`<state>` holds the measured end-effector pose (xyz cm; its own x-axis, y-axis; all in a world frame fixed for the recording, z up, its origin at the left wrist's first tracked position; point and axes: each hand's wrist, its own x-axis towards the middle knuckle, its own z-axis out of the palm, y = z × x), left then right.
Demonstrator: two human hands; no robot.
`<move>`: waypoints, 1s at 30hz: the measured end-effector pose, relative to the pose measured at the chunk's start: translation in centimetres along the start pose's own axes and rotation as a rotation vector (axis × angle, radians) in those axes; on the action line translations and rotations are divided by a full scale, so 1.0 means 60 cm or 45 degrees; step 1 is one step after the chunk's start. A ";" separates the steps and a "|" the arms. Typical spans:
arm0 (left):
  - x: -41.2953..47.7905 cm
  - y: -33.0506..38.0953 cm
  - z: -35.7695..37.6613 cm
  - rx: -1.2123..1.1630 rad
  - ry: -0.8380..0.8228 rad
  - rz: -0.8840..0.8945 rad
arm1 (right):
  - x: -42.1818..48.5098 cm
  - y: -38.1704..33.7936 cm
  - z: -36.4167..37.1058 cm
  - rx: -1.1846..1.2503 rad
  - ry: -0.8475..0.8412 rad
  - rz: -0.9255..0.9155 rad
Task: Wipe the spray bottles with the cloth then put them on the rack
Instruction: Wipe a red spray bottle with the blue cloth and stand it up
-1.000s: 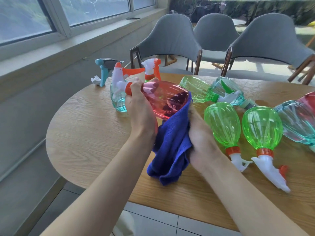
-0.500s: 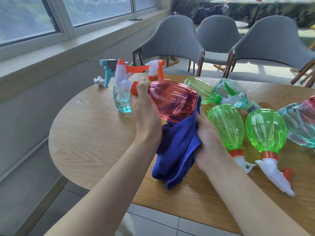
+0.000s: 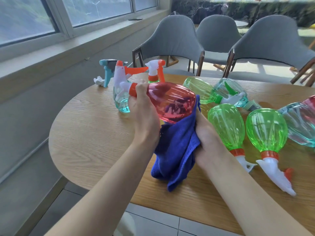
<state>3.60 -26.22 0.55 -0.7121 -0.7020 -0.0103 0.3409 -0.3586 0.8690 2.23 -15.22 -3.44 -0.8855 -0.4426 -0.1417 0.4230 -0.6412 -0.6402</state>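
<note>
Presently, the left hand (image 3: 144,116) grips the pink spray bottle (image 3: 170,101) at its neck, holding it sideways above the tabletop (image 3: 88,133), base toward 3 o'clock. The right hand (image 3: 208,138) clutches the blue cloth (image 3: 177,150) against the bottle's base; a green spray bottle (image 3: 226,125) lies at its 3 o'clock.

A: What is hidden here?
B: Fingers of the right hand (image 3: 207,142), buried in the blue cloth (image 3: 177,150) beneath the pink spray bottle (image 3: 170,99).
A: And at the edge?
B: A teal bottle (image 3: 300,125) and a red bottle (image 3: 311,103), cropped at right. The dark object (image 3: 135,19) on the windowsill (image 3: 105,34) is too small to identify.
</note>
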 end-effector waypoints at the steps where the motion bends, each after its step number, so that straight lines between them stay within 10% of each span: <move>1: -0.003 0.001 0.002 0.012 -0.010 0.027 | 0.000 0.001 -0.003 0.030 0.008 -0.014; 18: -0.006 0.007 0.001 0.289 -0.026 0.032 | -0.008 -0.016 0.010 -0.154 0.000 -0.006; 30: -0.006 0.014 0.001 0.540 -0.647 0.161 | -0.034 -0.046 0.017 -1.385 -0.096 -0.694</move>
<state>4.10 -26.24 1.33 -0.9182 -0.3087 0.2482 0.2439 0.0533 0.9683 3.07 -13.17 -0.60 -0.8680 -0.3378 0.3641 -0.4145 0.0891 -0.9057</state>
